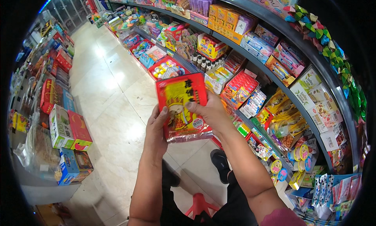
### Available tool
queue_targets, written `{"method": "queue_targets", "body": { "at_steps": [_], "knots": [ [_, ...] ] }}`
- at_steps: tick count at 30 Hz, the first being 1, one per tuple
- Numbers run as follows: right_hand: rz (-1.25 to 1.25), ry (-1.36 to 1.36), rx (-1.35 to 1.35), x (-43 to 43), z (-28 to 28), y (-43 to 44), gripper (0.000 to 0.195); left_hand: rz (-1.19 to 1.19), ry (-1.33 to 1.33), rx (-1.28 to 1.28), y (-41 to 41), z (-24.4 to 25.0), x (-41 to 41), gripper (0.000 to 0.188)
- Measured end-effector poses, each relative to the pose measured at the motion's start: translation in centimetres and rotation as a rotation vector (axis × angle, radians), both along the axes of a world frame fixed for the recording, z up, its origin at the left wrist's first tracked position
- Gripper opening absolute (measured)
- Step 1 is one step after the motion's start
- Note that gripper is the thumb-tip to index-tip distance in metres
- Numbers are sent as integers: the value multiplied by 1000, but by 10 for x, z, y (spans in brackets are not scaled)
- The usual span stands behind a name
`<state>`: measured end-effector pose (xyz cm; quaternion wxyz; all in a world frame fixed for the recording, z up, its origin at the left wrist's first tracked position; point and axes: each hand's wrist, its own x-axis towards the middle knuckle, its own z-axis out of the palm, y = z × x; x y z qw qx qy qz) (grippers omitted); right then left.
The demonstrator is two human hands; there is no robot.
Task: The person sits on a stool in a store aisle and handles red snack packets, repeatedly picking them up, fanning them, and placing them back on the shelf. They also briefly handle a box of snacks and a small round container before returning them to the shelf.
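A red and yellow snack packet (179,105) with a cartoon figure and writing on its face is held up between both hands over the tiled floor. My left hand (157,129) grips its lower left edge, with the thumb lying on the front. On the other side, my right hand (213,111) holds the right edge, thumb pressed across the front near the middle. The fingers behind the packet are hidden. A silvery sealed strip runs along its bottom. Whether it is one packet or a stack, I cannot tell.
Curved-looking shelves (235,46) of boxed and bagged sweets rise close on the right. A red tray of egg-shaped sweets (167,67) lies beyond the packet. Cartons (70,129) line the left side. A red stool (201,204) stands between my legs.
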<state>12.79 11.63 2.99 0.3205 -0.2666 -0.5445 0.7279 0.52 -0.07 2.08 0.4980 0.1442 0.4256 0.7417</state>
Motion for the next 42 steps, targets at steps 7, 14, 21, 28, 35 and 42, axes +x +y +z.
{"method": "queue_targets", "body": {
  "at_steps": [7,14,21,28,35,42],
  "knots": [
    [-97,-291,467,7,18,-9,60,-54,40,-86,5,1,12,44],
    [131,-287,440,21,71,-29,85,-142,-250,177,0,-1,17,51],
    [-38,-145,555,21,56,-15,82,-318,-413,169,-5,-15,21,55],
    [-8,-10,446,25,27,16,72,-479,-641,130,-5,-7,36,69],
    [122,-14,214,26,25,18,65,-438,-449,-53,-4,-8,37,55],
    [116,-68,187,24,0,22,62,-458,-501,-81,-2,-9,37,49]
  ]
}}
